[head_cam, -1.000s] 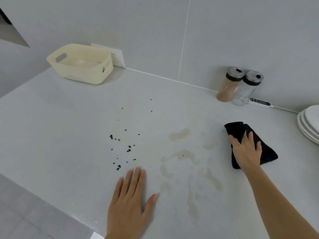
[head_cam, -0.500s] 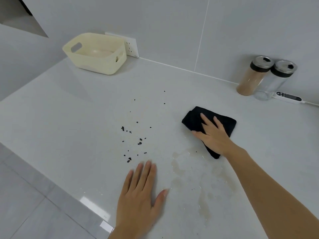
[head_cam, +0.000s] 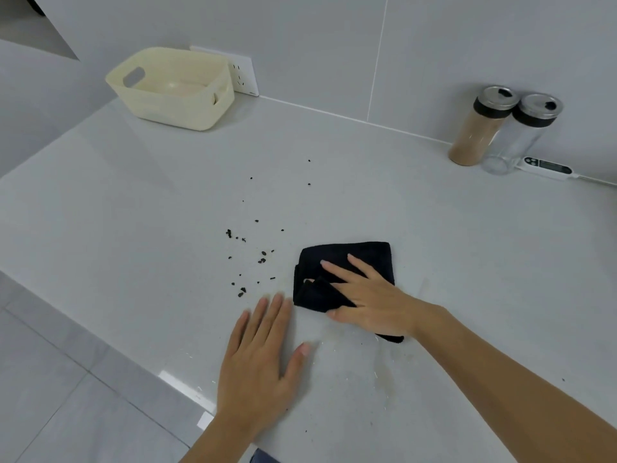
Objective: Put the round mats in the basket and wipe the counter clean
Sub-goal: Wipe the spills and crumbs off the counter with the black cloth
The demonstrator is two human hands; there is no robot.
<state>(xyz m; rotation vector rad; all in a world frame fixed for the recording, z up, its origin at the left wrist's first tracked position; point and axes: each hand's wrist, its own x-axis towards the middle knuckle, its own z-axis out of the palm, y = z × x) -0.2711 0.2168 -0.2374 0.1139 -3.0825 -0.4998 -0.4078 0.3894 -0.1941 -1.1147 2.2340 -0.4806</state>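
A cream plastic basket (head_cam: 150, 108) stands at the back left against the wall, with a pale round mat (head_cam: 182, 88) lying inside it. My right hand (head_cam: 367, 297) presses flat on a folded black cloth (head_cam: 347, 259) in the middle of the grey counter (head_cam: 133, 228). Small dark crumbs (head_cam: 250, 255) are scattered just left of the cloth. Faint smeared wet marks (head_cam: 384, 379) show near the front of the counter below my right wrist. Beside the cloth, my left hand (head_cam: 260, 359) lies flat on the counter with fingers spread, holding nothing.
Two shaker jars stand at the back right, one with brown powder (head_cam: 477, 128) and one clear (head_cam: 521, 135). A white digital thermometer (head_cam: 547, 168) lies by them. A wall socket (head_cam: 243, 75) sits behind the basket. The counter's front edge (head_cam: 140, 369) runs diagonally at lower left.
My right hand has dragged the black cloth leftward and toward me across the brownish spill, which is now mostly gone. The cloth now lies next to the crumbs. My left hand stayed put.
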